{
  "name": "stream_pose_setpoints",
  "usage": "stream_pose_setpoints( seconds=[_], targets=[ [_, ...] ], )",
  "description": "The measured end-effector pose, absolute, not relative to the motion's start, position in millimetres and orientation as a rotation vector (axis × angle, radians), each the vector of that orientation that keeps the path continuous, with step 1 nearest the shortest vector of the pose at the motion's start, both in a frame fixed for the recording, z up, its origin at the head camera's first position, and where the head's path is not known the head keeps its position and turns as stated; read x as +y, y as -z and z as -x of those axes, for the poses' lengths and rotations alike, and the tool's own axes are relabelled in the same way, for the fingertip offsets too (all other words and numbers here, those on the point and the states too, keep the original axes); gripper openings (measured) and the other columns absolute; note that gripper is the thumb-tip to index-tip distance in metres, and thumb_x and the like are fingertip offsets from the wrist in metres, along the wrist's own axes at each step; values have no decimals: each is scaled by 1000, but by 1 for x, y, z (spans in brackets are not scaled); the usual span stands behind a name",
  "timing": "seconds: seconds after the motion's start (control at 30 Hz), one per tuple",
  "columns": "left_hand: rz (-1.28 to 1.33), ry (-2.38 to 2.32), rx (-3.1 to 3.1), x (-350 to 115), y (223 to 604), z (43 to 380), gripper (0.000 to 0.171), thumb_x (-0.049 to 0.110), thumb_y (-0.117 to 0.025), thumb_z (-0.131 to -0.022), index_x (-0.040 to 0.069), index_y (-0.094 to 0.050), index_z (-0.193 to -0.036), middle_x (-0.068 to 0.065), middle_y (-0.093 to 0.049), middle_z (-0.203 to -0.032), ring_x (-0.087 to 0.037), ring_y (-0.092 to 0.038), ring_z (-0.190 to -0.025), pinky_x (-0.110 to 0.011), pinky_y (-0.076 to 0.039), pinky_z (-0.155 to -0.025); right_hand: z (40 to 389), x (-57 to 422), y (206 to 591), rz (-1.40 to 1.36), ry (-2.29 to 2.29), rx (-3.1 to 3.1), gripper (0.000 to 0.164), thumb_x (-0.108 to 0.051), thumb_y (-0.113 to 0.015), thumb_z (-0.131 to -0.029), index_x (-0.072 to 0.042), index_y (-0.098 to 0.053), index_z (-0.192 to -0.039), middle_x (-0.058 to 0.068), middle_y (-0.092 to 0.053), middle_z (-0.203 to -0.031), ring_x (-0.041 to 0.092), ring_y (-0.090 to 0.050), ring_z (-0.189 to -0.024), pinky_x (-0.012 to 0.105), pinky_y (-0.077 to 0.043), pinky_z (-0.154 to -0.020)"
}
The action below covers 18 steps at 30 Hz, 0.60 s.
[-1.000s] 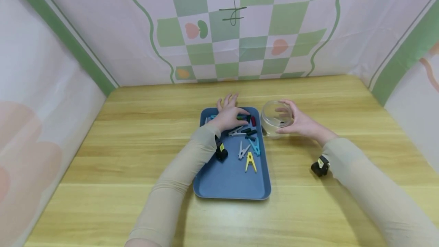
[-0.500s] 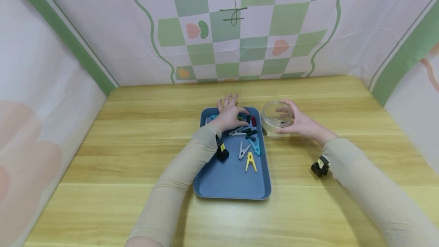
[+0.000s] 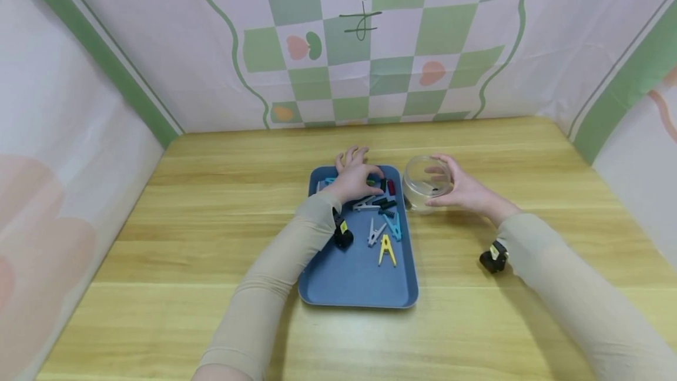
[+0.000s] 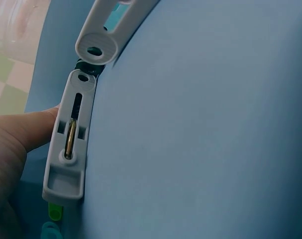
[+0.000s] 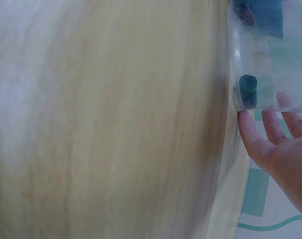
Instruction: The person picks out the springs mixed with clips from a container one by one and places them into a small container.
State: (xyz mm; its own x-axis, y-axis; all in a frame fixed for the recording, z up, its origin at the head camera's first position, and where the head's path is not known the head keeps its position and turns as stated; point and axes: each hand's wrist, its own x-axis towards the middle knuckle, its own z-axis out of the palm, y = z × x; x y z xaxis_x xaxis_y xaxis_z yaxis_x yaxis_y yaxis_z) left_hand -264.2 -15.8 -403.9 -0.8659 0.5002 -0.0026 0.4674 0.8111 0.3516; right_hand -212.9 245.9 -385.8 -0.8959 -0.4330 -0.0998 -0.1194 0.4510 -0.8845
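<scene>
My left hand (image 3: 346, 184) lies over the far end of a blue tray (image 3: 357, 296). Its thumb and index finger stand apart, their tips right by a dark green piece, while the other fingers stretch past the far rim. In the left wrist view a grey plastic clip (image 4: 66, 174) covers the tip of the thumb (image 4: 29, 128). My right hand (image 3: 468, 187) holds a clear jar (image 3: 420, 200) from its right side, beside the tray. Through its wall, the right wrist view shows a dark coiled spring (image 5: 248, 89) and another coil (image 5: 244, 14).
In the tray lie a yellow clip (image 3: 386, 246), a light blue clip (image 3: 394, 226), a grey clip (image 3: 374, 234), a red piece (image 3: 391, 187) and several dark springs. The wooden table (image 3: 222, 234) ends at a patterned cloth (image 3: 344, 81) behind.
</scene>
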Motion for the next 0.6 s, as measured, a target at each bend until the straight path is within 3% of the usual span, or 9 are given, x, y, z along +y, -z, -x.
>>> stream_pose_setpoints(
  seconds=[0.6],
  targets=[
    [-762, -491, 2903, -14, 404, 264, 32, 42, -71, -82, 28, -70, -111, -12, -18, -156, -33, -3, -144, -59, -3, -110, 213, 246, 385, 473, 1417, 2386, 104, -4, -75, -79, -9, 0, -150, 28, -24, -150, 47, -29, -134, 55, -38, -99]
  ],
)
